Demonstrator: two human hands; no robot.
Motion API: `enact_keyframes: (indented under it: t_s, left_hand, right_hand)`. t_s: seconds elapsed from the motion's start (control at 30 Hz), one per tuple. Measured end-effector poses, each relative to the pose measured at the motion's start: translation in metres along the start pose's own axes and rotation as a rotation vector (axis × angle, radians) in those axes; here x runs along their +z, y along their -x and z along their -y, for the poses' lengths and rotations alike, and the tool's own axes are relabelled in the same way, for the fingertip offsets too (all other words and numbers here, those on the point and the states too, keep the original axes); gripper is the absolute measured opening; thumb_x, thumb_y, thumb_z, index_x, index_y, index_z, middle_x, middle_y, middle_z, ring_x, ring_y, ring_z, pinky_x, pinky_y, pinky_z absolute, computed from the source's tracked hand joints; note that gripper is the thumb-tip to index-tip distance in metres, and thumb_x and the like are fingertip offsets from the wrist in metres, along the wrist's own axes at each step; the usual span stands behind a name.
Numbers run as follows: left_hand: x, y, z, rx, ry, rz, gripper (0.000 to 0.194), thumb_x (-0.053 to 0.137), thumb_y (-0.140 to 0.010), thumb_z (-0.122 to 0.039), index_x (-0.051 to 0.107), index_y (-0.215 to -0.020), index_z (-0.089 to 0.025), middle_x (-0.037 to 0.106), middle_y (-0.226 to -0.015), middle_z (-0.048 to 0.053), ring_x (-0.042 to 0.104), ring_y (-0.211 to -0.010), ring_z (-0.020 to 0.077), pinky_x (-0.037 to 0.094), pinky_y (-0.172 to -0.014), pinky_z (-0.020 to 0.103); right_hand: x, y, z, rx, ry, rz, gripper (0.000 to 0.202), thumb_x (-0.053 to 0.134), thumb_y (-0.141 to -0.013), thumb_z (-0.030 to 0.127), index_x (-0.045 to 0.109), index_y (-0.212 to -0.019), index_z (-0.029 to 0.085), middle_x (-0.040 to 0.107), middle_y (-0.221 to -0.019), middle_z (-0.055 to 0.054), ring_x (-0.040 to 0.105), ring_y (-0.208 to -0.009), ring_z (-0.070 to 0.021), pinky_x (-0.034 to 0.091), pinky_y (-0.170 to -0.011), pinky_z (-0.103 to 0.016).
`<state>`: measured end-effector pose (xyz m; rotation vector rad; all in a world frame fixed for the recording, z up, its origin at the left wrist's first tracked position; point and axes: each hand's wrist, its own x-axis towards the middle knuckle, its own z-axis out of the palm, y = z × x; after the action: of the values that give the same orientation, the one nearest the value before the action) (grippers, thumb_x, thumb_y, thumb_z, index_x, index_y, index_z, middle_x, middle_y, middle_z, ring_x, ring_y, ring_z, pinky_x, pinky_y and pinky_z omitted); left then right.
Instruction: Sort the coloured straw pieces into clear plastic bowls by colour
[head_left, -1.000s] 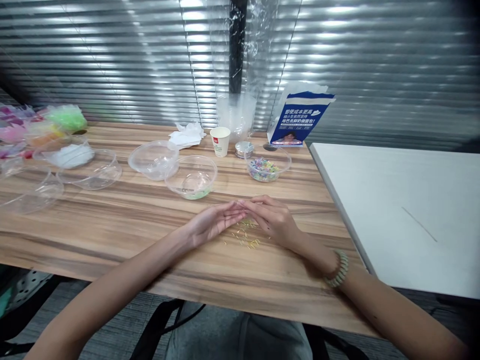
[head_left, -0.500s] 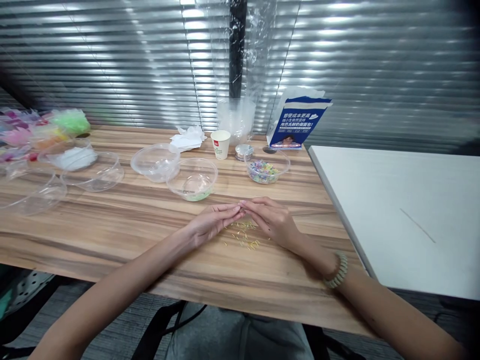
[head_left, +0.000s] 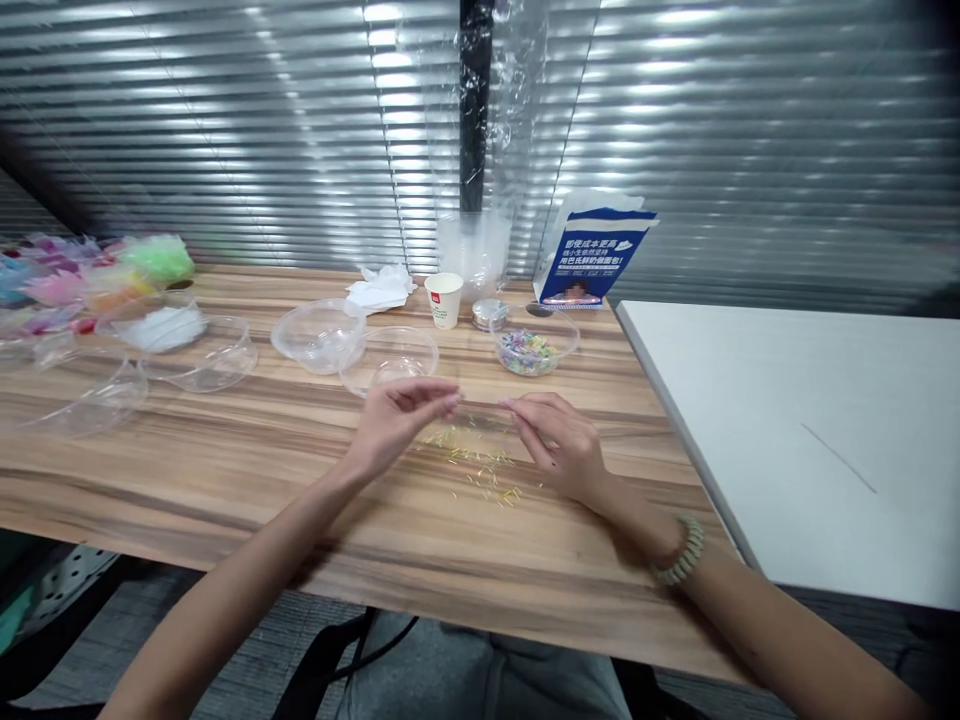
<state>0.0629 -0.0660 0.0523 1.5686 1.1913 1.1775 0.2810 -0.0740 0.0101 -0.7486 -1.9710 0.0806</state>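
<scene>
Wooden tabletop [head_left: 225, 455], yellow slivers [head_left: 480, 456], long axes in mixed directions, left fingers [head_left: 431, 409] together, right fingers [head_left: 528, 411] together

Between my left fingers [head_left: 441, 406] and right fingers [head_left: 525, 414] I have a gap; beyond it, a lane of tabletop [head_left: 464, 365] runs between the clear bowl [head_left: 421, 370] and the bead bowl [head_left: 564, 354], until the paper cup [head_left: 444, 302] and round tin [head_left: 490, 316] block me.
</scene>
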Motion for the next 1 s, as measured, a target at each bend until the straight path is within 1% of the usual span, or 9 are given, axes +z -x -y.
enact_keyframes:
  t_s: [0.1, 0.17, 0.33, 0.43, 0.53, 0.63, 0.77, 0.83, 1.0]
  left_hand:
    - [-0.024, -0.012, -0.010, 0.278, -0.333, -0.344, 0.017, 0.067, -0.075, -0.031, 0.072, -0.084, -0.017, 0.072, -0.086, 0.003, 0.066, -0.078, 0.0169, 0.055, -0.076, 0.029]
    - [-0.039, -0.020, -0.007, 0.320, -0.497, -0.415, 0.014, 0.065, -0.076, -0.029, 0.072, -0.082, -0.019, 0.072, -0.083, 0.002, 0.066, -0.077, 0.0167, 0.054, -0.075, 0.028]
    - [-0.062, -0.034, 0.014, 0.301, -0.735, -0.279, 0.013, 0.061, -0.079, -0.027, 0.071, -0.081, -0.019, 0.071, -0.080, 0.002, 0.065, -0.072, 0.0180, 0.052, -0.073, 0.030]
    - [-0.063, -0.037, 0.018, 0.407, -0.895, -0.236, 0.018, 0.055, -0.084, -0.029, 0.069, -0.081, -0.019, 0.070, -0.089, 0.005, 0.063, -0.086, 0.0214, 0.048, -0.081, 0.036]
    - [-0.054, -0.033, 0.011, 0.520, -0.973, -0.215, 0.021, 0.052, -0.087, -0.030, 0.068, -0.081, -0.019, 0.066, -0.100, 0.007, 0.057, -0.097, 0.0233, 0.045, -0.086, 0.039]
    - [-0.038, -0.022, 0.004, 0.575, -0.887, -0.063, 0.021, 0.051, -0.088, -0.029, 0.067, -0.082, -0.017, 0.066, -0.095, 0.008, 0.058, -0.093, 0.0213, 0.045, -0.082, 0.036]
    - [-0.015, -0.005, 0.009, 0.482, -0.685, 0.408, 0.018, 0.050, -0.090, -0.026, 0.065, -0.094, -0.016, 0.065, -0.089, 0.006, 0.059, -0.084, 0.0160, 0.046, -0.076, 0.028]
    - [-0.006, 0.002, 0.017, 0.422, -0.657, 0.562, 0.017, 0.051, -0.090, -0.023, 0.062, -0.101, -0.017, 0.062, -0.094, 0.006, 0.058, -0.087, 0.0160, 0.046, -0.077, 0.028]
    - [0.005, 0.007, 0.038, 0.393, -0.655, 0.637, 0.019, 0.056, -0.086, -0.020, 0.060, -0.105, -0.020, 0.055, -0.100, 0.006, 0.054, -0.093, 0.0170, 0.044, -0.083, 0.030]
  right_hand:
    - [-0.004, -0.003, -0.006, 0.014, -0.011, 0.096, 0.026, 0.050, -0.088, 0.014, 0.064, -0.108, 0.022, 0.069, -0.089, -0.005, 0.059, -0.085, -0.0194, 0.052, -0.073, -0.036]
    - [-0.008, -0.005, -0.012, -0.001, -0.058, 0.255, 0.019, 0.052, -0.088, 0.017, 0.067, -0.099, 0.022, 0.068, -0.084, -0.004, 0.056, -0.083, -0.0187, 0.051, -0.070, -0.034]
    - [-0.019, -0.010, -0.023, 0.020, -0.174, 0.603, 0.012, 0.056, -0.087, 0.023, 0.069, -0.088, 0.020, 0.064, -0.087, -0.005, 0.053, -0.084, -0.0169, 0.046, -0.074, -0.032]
    - [-0.018, -0.012, -0.024, 0.017, -0.246, 0.698, 0.012, 0.059, -0.086, 0.026, 0.069, -0.083, 0.020, 0.062, -0.085, -0.004, 0.054, -0.082, -0.0152, 0.044, -0.077, -0.031]
    - [-0.016, -0.013, -0.024, 0.020, -0.312, 0.718, 0.011, 0.062, -0.083, 0.027, 0.068, -0.079, 0.019, 0.062, -0.081, -0.002, 0.055, -0.079, -0.0139, 0.042, -0.078, -0.030]
    - [-0.015, -0.015, -0.026, 0.041, -0.369, 0.721, 0.012, 0.061, -0.084, 0.027, 0.068, -0.080, 0.018, 0.062, -0.080, -0.002, 0.055, -0.079, -0.0134, 0.043, -0.077, -0.029]
    - [-0.018, -0.014, -0.028, 0.083, -0.389, 0.760, 0.014, 0.059, -0.085, 0.029, 0.067, -0.084, 0.018, 0.064, -0.083, -0.003, 0.056, -0.080, -0.0140, 0.043, -0.076, -0.029]
    - [-0.018, -0.013, -0.028, 0.093, -0.389, 0.773, 0.014, 0.061, -0.084, 0.030, 0.067, -0.085, 0.018, 0.063, -0.084, -0.003, 0.056, -0.080, -0.0140, 0.043, -0.076, -0.029]
    - [-0.015, -0.011, -0.022, 0.119, -0.346, 0.758, 0.014, 0.058, -0.086, 0.029, 0.065, -0.083, 0.017, 0.062, -0.082, -0.003, 0.055, -0.078, -0.0141, 0.042, -0.077, -0.029]
